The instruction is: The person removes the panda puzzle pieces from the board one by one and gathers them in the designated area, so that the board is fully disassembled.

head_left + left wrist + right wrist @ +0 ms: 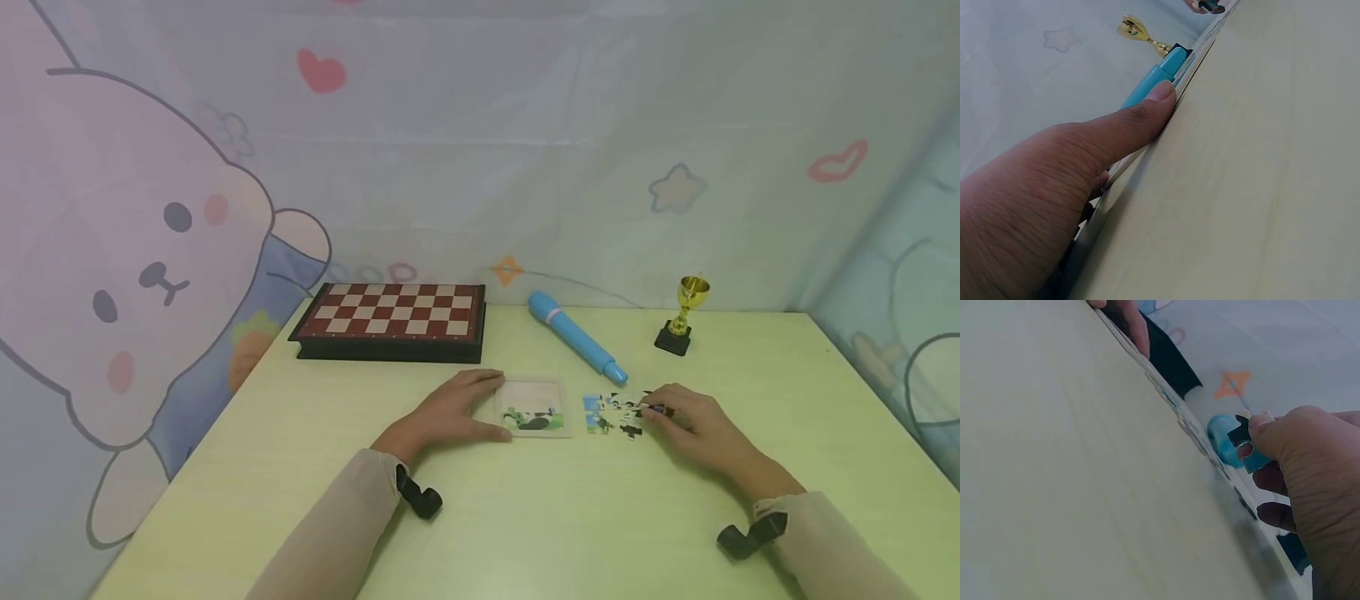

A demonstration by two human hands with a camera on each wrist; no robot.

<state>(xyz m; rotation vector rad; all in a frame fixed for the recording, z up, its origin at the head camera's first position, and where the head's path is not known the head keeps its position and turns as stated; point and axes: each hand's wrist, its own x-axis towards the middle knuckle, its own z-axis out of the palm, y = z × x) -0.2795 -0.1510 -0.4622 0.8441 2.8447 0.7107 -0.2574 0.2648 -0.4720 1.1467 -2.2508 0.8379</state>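
Note:
A square puzzle tray (533, 386) lies on the table, pieces with a green and black picture filling its lower part. My left hand (453, 409) rests at its left side, the thumb by the near corner and the fingertips by the far corner. To the right of the tray lie loose jigsaw pieces (597, 412) in blue, white, black and green. Over their right end, my right hand (693, 425) pinches a puzzle piece (1258, 460) between thumb and fingers. In the right wrist view this piece is tilted up above the table, showing dark and blue-green colour.
A red and white checkered chessboard box (397, 321) stands at the back left. Behind the pieces lies a blue, pen-shaped tube (577, 335). A small gold trophy cup (683, 312) on a black base stands at the back right. A printed cloth hangs behind the table (540, 517).

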